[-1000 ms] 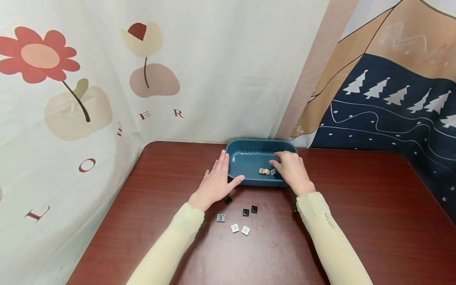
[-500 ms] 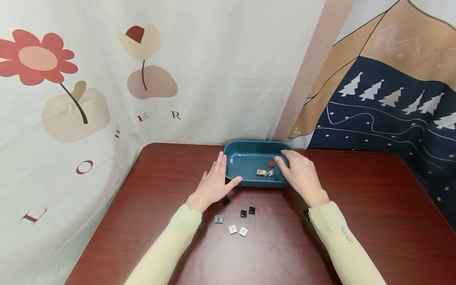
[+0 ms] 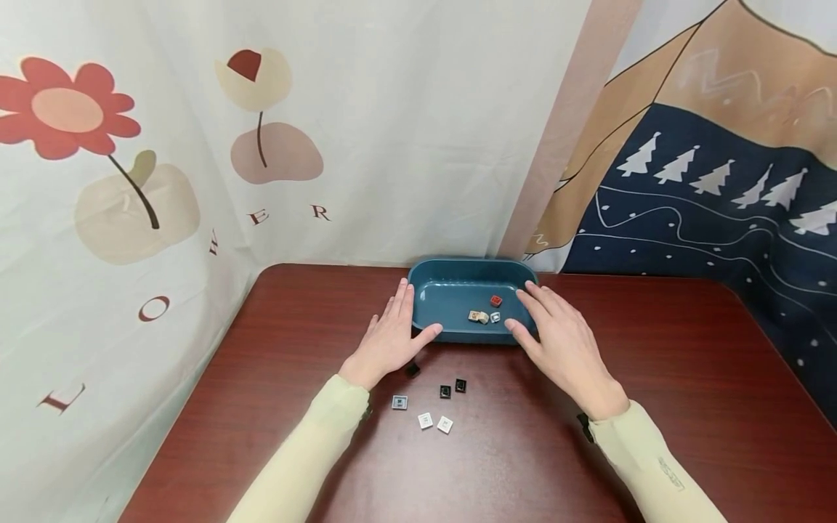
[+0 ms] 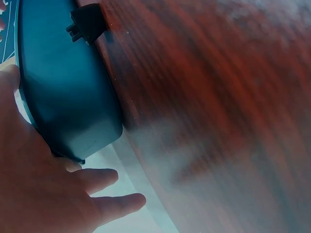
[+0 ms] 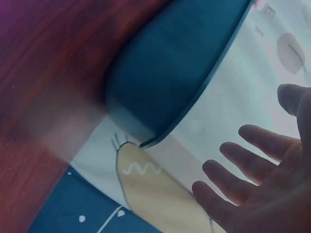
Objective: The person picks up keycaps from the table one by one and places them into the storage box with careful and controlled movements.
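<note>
A blue-green tray (image 3: 431, 335) stands at the table's back edge. It holds a red keycap (image 3: 496, 301), a whitish one (image 3: 495, 317) and two beige ones (image 3: 474, 316). My left hand (image 3: 387, 335), fingers straight, rests against the tray's left end, its thumb at the front rim; the left wrist view shows this hand (image 4: 48, 189) along the tray wall (image 4: 68, 87). My right hand (image 3: 564, 343) is over the tray's right end with spread, relaxed fingers and holds nothing. In the right wrist view that hand (image 5: 272, 179) appears apart from the tray (image 5: 165, 68).
On the table (image 3: 294, 392) in front of the tray lie black keycaps (image 3: 445, 391), a grey one (image 3: 399, 402) and two white ones (image 3: 426, 420). Another black one (image 3: 413, 369) is near my left thumb. A printed curtain (image 3: 405, 145) hangs behind the table.
My right hand has drawn back from inside the tray toward its right end, its fingers opening. A red keycap now shows in the tray. My left hand stays at the tray's left end.
</note>
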The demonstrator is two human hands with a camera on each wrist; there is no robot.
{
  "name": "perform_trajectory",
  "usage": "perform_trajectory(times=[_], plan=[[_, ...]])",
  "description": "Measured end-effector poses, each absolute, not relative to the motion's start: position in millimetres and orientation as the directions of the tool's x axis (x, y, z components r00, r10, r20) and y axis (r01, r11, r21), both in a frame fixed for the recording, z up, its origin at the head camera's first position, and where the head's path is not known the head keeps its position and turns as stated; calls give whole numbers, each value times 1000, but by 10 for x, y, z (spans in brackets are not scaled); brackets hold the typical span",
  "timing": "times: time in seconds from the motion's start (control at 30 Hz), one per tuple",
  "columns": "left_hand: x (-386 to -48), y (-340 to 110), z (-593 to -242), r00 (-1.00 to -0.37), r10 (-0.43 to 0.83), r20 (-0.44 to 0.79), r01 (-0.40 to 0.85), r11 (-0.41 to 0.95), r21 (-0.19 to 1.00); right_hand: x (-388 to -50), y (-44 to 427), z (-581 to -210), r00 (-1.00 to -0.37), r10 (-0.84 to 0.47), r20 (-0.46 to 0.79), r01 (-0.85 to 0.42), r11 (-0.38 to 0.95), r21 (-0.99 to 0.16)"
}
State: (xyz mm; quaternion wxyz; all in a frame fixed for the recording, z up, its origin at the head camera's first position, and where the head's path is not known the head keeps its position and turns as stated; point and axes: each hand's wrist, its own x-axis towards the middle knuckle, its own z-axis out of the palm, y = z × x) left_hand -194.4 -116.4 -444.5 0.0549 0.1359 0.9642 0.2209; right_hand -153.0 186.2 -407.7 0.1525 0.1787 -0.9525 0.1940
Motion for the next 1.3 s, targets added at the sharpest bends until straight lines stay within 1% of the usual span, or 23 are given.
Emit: perform_trajectory(times=[0.3,0.7,0.93,1.3], plan=[[-1945,-1154,-4425,-955,291,-55,240,868,434,-1263,1733,-4069,-851,-337,404,-471,829,-302],[-1955,-1135,-4435,-955,292,-47,245,869,429,-1013,1477,-4120,-776,-449,442,-578,787,-214],[-1954,-1136,-4436,-956,290,-52,241,870,429,-913,1337,-4160,-742,-508,438,-626,758,-182],[-1939,-1164,-4443,-955,293,-51,241,865,440,-810,1148,-4224,-716,-581,387,-669,729,-143]])
